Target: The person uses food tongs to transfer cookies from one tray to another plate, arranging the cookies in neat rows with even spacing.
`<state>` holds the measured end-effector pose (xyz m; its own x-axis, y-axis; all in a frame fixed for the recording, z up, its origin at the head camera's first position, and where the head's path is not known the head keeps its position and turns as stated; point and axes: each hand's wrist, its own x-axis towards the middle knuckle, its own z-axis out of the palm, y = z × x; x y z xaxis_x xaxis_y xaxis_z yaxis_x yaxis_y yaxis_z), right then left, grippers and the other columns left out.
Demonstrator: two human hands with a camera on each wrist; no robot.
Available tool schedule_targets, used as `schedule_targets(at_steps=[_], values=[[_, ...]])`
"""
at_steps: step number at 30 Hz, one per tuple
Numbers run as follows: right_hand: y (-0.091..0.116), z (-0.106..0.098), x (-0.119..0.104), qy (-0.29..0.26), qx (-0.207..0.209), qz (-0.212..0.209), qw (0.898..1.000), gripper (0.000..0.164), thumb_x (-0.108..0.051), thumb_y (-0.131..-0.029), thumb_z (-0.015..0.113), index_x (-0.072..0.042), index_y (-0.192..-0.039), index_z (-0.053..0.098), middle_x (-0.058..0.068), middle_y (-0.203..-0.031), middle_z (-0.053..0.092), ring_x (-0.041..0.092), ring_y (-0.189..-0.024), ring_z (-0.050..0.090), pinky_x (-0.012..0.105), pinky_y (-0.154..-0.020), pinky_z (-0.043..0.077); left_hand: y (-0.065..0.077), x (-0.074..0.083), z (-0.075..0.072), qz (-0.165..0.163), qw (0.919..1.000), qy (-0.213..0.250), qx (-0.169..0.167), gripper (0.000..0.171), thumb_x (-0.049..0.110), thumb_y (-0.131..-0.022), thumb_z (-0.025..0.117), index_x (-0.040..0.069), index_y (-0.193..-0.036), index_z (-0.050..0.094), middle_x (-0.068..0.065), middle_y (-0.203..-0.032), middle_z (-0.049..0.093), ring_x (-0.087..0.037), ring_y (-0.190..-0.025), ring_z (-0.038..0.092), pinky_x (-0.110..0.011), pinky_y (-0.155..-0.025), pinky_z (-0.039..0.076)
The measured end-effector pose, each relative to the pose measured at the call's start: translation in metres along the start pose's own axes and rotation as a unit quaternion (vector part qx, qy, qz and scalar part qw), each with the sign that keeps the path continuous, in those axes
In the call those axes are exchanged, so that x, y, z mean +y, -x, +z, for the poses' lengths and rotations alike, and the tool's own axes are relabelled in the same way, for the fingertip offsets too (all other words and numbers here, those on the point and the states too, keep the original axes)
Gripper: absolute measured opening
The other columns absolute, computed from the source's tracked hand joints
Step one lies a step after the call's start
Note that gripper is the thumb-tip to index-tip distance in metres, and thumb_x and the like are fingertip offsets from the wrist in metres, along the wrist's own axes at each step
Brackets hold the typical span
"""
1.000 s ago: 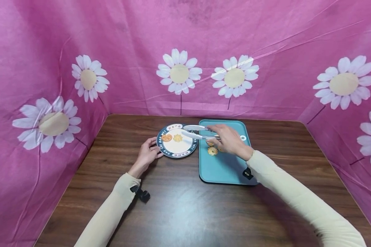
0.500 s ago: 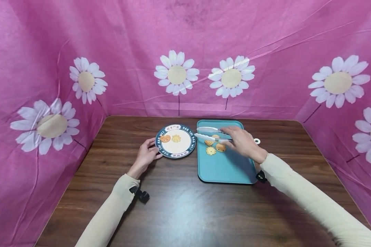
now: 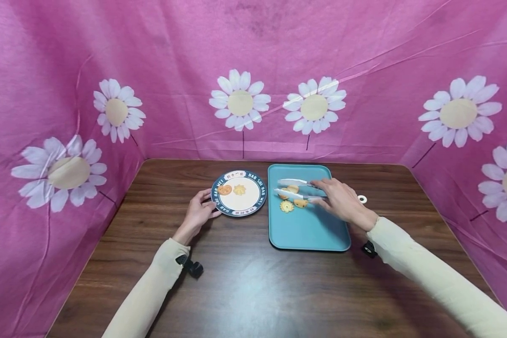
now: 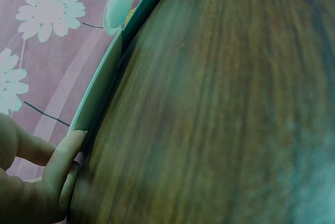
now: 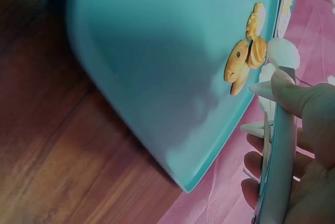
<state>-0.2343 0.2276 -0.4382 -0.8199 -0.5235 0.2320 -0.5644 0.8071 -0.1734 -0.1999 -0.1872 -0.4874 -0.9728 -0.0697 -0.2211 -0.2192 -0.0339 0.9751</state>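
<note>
My left hand point(image 3: 199, 211) grips the left rim of a round plate point(image 3: 245, 203), white with a dark patterned border. A pretzel-shaped cookie point(image 3: 224, 189) and a flower-shaped cookie point(image 3: 239, 189) lie on it. Over the teal tray point(image 3: 308, 232), my right hand point(image 3: 342, 199) holds metal tongs point(image 5: 285, 150) with white tips, spread apart and level with the cookies. In the right wrist view a fluted cookie point(image 5: 255, 21), a swirled cookie point(image 5: 257, 52) and a dotted cookie point(image 5: 236, 60) lie close together, with another cookie point(image 5: 240, 80) partly under the dotted one.
Plate and tray stand side by side on a dark wood table point(image 3: 236, 291), near its back edge. A pink cloth point(image 3: 173, 94) printed with white daisies hangs behind and at both sides. The tongs' white ring end point(image 3: 362, 199) sticks out past the tray's right edge.
My right hand has drawn the tongs rightward from above the plate's edge to the cookies on the tray, lowering them. My left hand and the plate stay put; the view shifts slightly.
</note>
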Motion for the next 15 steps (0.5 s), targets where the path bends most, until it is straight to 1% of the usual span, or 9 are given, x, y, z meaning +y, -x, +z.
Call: schedule_targets(at_steps=[6, 11, 15], values=[[0.007, -0.002, 0.0, 0.003, -0.005, 0.002, 1.0, 0.058, -0.034, -0.093, 0.079, -0.007, -0.141, 0.062, 0.017, -0.117, 0.073, 0.038, -0.104, 0.069, 0.054, -0.071, 0.062, 0.001, 0.002, -0.001, -0.005, 1.0, -0.002, 0.002, 0.059, -0.013, -0.101, 0.046, -0.005, -0.158, 0.031, -0.029, -0.158, 0.037, -0.032, -0.124, 0.054, -0.018, -0.078, 0.067], [0.012, -0.001, 0.002, 0.01, -0.008, 0.003, 1.0, 0.058, -0.034, -0.094, 0.078, -0.007, -0.142, 0.061, 0.017, -0.118, 0.073, 0.037, -0.103, 0.068, 0.053, -0.072, 0.062, 0.001, 0.003, -0.002, -0.006, 1.0, -0.007, 0.002, 0.059, -0.011, -0.102, 0.046, -0.005, -0.158, 0.032, -0.028, -0.159, 0.037, -0.034, -0.128, 0.053, -0.018, -0.079, 0.067], [0.015, -0.001, 0.002, 0.018, -0.011, 0.003, 1.0, 0.059, -0.034, -0.093, 0.079, -0.007, -0.143, 0.06, 0.017, -0.118, 0.072, 0.036, -0.101, 0.067, 0.052, -0.069, 0.061, 0.001, 0.003, -0.001, -0.006, 0.9999, -0.008, 0.001, 0.058, -0.011, -0.102, 0.046, -0.004, -0.158, 0.032, -0.028, -0.159, 0.037, -0.035, -0.129, 0.052, -0.018, -0.08, 0.067]])
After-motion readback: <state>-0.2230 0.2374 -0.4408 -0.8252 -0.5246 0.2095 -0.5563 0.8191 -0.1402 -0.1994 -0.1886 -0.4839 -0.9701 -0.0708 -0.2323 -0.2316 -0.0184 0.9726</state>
